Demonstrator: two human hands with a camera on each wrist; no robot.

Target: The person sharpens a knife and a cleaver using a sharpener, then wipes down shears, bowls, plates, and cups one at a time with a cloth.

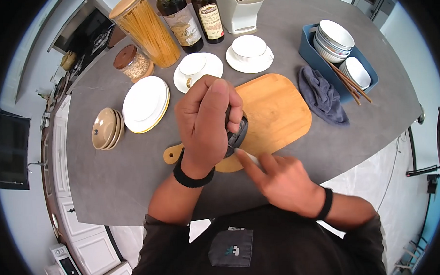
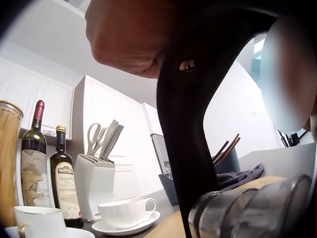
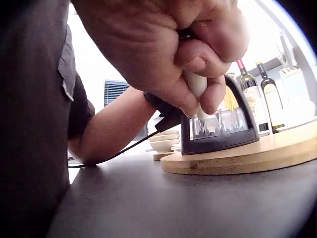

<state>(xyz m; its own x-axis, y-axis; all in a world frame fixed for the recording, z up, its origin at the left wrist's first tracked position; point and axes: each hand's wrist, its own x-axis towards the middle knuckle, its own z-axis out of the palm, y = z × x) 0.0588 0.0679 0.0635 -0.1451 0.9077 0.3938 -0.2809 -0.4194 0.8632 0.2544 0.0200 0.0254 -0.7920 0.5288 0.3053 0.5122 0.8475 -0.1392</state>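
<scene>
A black knife sharpener (image 3: pixel 220 144) with clear-covered slots stands on the round-cornered wooden board (image 1: pixel 282 106). My left hand (image 1: pixel 207 118) grips its black arched handle (image 2: pixel 183 114) from above, fingers curled round it. In my right hand (image 1: pixel 287 181) is a white-handled knife (image 3: pixel 196 85), pinched between thumb and fingers, the index finger stretched along it in the head view. The knife's metal part (image 3: pixel 202 126) sits at a slot of the sharpener; how deep it goes I cannot tell.
Behind the board are two cups on saucers (image 1: pixel 249 54), two dark bottles (image 1: pixel 208 19), a knife block (image 1: pixel 240 13) and a pasta jar (image 1: pixel 148 33). White plates (image 1: pixel 143 104) and brown bowls (image 1: pixel 106 129) stand left. A grey cloth (image 1: pixel 320 95) and blue bin (image 1: pixel 306 42) are right.
</scene>
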